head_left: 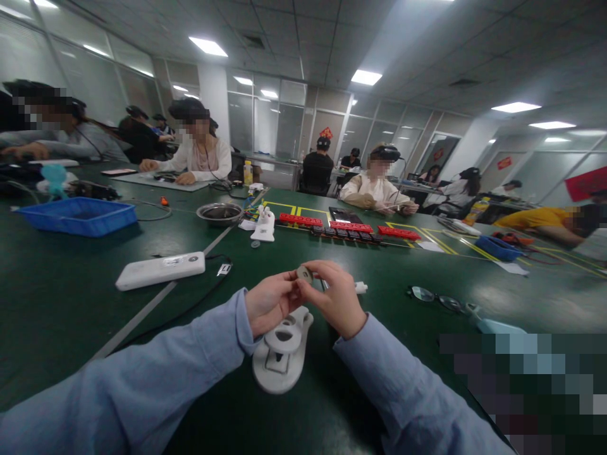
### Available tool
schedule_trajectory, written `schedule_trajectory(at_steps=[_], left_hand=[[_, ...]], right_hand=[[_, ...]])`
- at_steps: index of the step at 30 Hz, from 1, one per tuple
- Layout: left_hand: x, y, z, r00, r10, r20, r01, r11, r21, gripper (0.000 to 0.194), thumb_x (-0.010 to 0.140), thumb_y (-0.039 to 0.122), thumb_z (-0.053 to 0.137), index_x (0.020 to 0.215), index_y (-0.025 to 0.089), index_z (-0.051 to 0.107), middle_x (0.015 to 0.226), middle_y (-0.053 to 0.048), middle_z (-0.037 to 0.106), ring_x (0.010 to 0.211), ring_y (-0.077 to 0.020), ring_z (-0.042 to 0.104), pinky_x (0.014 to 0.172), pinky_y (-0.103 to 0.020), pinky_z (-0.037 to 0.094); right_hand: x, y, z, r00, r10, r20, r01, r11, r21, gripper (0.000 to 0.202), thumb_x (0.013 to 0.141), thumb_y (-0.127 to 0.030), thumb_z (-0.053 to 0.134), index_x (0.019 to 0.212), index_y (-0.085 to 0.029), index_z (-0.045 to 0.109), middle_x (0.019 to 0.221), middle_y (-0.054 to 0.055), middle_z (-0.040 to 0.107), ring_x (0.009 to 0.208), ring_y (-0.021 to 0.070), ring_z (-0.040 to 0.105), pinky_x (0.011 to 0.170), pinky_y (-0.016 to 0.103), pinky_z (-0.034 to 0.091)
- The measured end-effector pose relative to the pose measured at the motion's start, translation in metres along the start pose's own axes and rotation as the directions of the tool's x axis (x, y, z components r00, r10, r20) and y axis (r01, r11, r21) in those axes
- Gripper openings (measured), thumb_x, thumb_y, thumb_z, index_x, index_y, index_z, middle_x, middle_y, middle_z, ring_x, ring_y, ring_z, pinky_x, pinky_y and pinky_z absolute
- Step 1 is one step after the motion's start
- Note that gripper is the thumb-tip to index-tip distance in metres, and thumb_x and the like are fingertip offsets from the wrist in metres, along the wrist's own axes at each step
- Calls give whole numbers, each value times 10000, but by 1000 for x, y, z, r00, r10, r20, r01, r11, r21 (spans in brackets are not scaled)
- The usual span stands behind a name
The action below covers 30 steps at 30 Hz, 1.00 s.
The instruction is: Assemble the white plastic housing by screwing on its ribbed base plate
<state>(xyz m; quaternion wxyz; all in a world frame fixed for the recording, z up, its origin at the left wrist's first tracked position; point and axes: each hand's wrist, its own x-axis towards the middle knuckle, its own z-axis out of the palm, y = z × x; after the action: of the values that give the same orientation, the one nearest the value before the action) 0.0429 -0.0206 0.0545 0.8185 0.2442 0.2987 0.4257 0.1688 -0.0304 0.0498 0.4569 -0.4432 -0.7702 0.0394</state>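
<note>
Left grip and right grip both pinched on one small grey-brown disc, fingertips nearly together, spread only by the disc itself. Left has it from the left side; right has thumb and a finger on the near and far edges. Disc is round, so no long axis to call; one flat face shows, tilted toward the camera, with a dark spot near its middle. Key relation: disc is up in the fingertips, past the far end of the white part, which lies on the worktop below the hands. White part's long axis runs away from the wearer, slightly rightward, wide end near. Left is the nearer hand in view, overlapping the part's left edge; can't tell if it touches. A small white piece shows just beyond the right hand; can't tell if that hand touches it.
</note>
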Motion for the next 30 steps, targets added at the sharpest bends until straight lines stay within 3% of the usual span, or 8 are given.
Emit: schedule_trajectory(at_steps=[6, 12, 16, 19, 21, 24, 28, 30], left_hand=[[4, 6, -6, 983, -180, -47, 166, 961, -219, 277, 800, 67, 279, 673, 63, 526, 513, -54, 543, 405, -97, 535, 427, -196, 484], [2, 8, -7, 982, -184, -36, 173, 963, -207, 331, 837, 268, 291, 707, 71, 523, 531, -63, 542, 426, -108, 528, 428, -214, 472], [-1, 7, -3, 978, -210, 16, 209, 962, -174, 396, 832, 395, 296, 729, 82, 515, 611, -83, 550, 517, -129, 549, 480, -238, 477], [5, 9, -7, 994, -111, 7, 112, 992, -54, 261, 846, 248, 307, 723, 104, 487, 478, 27, 411, 385, -50, 420, 382, -144, 375], [14, 14, -17, 998, 55, -6, -54, 991, 121, 219, 837, 166, 297, 693, 128, 457, 433, 81, 276, 321, -28, 286, 323, -117, 260], [31, 23, -42, 968, 250, 7, -241, 923, 300, 225, 836, 225, 312, 672, 154, 449, 419, 100, 196, 304, -29, 176, 301, -127, 147], [41, 30, -84, 961, 260, 98, -269, 783, 560, 201, 730, 316, 514, 768, 126, 568, 405, 87, 300, 325, -32, 204, 322, -162, 112], [36, 30, -100, 914, 227, 336, -403, 410, 818, 432, 615, 422, 605, 935, 133, 583, 424, 85, 326, 372, -49, 251, 367, -185, 163]], right_hand=[[0, -5, -1, 1000, -13, 6, 13, 1000, 1, 158, 679, -241, 558, 828, -196, 589, 852, 48, 613, 817, 173, 543, 737, 318, 440], [0, -13, -4, 995, -75, -69, 73, 997, -30, 191, 685, -223, 559, 872, -198, 585, 890, 50, 610, 846, 170, 536, 773, 318, 427], [0, -20, -2, 990, -54, 128, 77, 979, -186, 413, 661, -337, 602, 1040, -186, 545, 1130, 100, 516, 1071, 247, 419, 902, 430, 333], [7, -16, -16, 981, 30, 191, 23, 962, -271, 683, 613, -454, 621, 1200, -178, 407, 1282, 128, 359, 1189, 293, 279, 961, 514, 210], [14, -2, -36, 982, 59, 182, -12, 968, -250, 620, 673, -446, 571, 1207, -187, 391, 1286, 106, 358, 1190, 250, 297, 975, 458, 231], [20, 39, -64, 927, 200, 318, -140, 970, -201, 389, 777, -395, 450, 1132, -234, 457, 1144, 36, 515, 1055, 167, 465, 897, 332, 363], [8, 102, -62, 809, 466, 358, -303, 853, -426, 457, 638, -226, 612, 1080, -164, 518, 1119, 86, 540, 1037, 211, 483, 893, 309, 349], [-1, 125, -51, 776, 517, 361, -341, 826, -449, 397, 550, -150, 657, 940, -173, 593, 984, 76, 609, 956, 221, 534, 833, 295, 387]])
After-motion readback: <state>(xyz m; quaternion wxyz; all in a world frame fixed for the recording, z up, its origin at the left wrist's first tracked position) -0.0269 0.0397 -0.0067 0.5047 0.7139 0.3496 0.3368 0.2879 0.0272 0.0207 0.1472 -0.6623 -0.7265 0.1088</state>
